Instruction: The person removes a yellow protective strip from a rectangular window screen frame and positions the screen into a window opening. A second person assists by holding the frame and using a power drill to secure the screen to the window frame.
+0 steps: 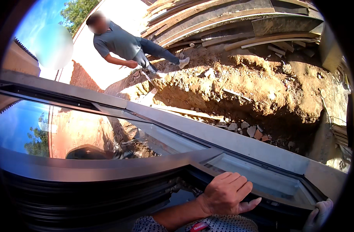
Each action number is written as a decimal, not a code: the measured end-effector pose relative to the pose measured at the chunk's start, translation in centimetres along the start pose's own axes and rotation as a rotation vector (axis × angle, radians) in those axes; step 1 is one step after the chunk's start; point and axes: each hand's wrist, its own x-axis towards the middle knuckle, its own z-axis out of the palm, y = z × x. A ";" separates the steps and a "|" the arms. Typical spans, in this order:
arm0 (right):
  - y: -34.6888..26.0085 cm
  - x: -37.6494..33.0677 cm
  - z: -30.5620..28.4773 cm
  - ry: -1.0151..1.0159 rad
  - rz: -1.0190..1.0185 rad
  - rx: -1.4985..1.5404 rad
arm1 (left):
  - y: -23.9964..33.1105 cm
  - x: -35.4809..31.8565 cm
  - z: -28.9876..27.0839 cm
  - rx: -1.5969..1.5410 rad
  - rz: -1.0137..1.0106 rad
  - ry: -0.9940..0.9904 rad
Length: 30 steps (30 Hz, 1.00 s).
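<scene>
A large dark metal window frame [107, 170] with glass panes slants across the view in front of me. My left hand [228, 193] is closed over the near edge of this frame, fingers curled and thumb sticking out to the right. Beside it is a smaller glass pane [258, 178] in the frame. At the lower right, my right hand [319, 215] grips the frame's right end; only part of this hand shows. A larger glass pane [88, 131] on the left reflects sky, a tree and a wall.
Beyond the frame lies a dug trench [277, 120] with loose soil, broken tile pieces [254, 132] and rubble. Stacked wooden boards [223, 23] lie at the far side. A person [121, 42] in a grey shirt walks on the dirt at the upper left, near a pale wall.
</scene>
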 end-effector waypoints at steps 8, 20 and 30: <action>0.7 -2.2 0.9 -0.002 0.113 0.008 | -0.2 -0.6 1.0 0.053 0.037 0.070; -0.7 -1.2 2.0 0.273 0.064 0.071 | -0.3 -0.3 1.4 0.176 0.109 0.159; 1.1 -0.2 1.5 0.217 0.094 0.035 | -0.8 -0.5 3.5 0.188 0.075 0.150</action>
